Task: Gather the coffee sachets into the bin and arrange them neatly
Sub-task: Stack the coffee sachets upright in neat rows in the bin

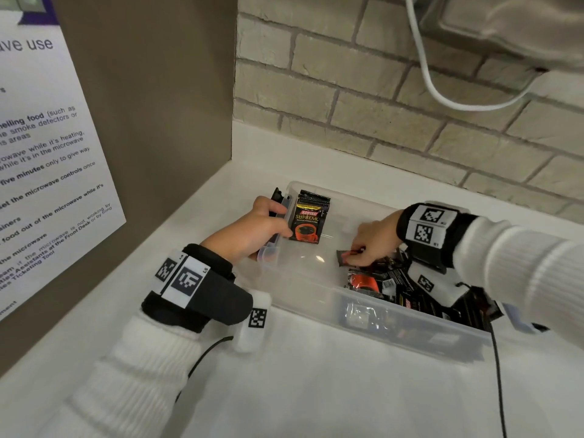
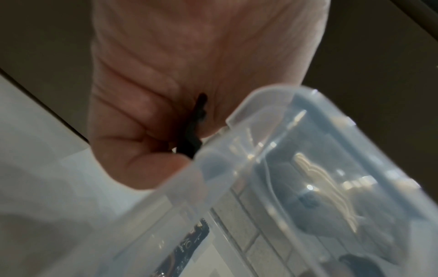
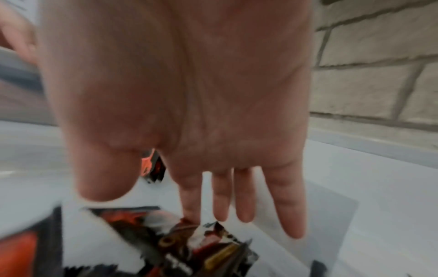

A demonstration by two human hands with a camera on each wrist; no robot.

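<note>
While the left hand curls its fingers round the near-left end of the clear plastic rectangular bin on the white tabletop, thumb over the rim, a black clip-like part sits in its grip at the bin's corner. One black coffee sachet stands upright against the bin's left end wall; label reads "KOPIKO SUPREMO", with an orange-red cup printed below. The right hand reaches into the bin, thumb and forefinger pinching a small black-and-orange sachet by its edge, other fingers extended and relaxed in the wrist view. A loose pile of black, orange-marked sachets lies jumbled at the bin's right end, just under the right wrist; text on them too blurred to read. Middle of the bin floor bare. White laminated notice on the brown side panel at left, partly legible: "microwave", "smoke detectors", "five minutes", "Front Desk". Beige brick wall behind, white cable hanging across it.
</note>
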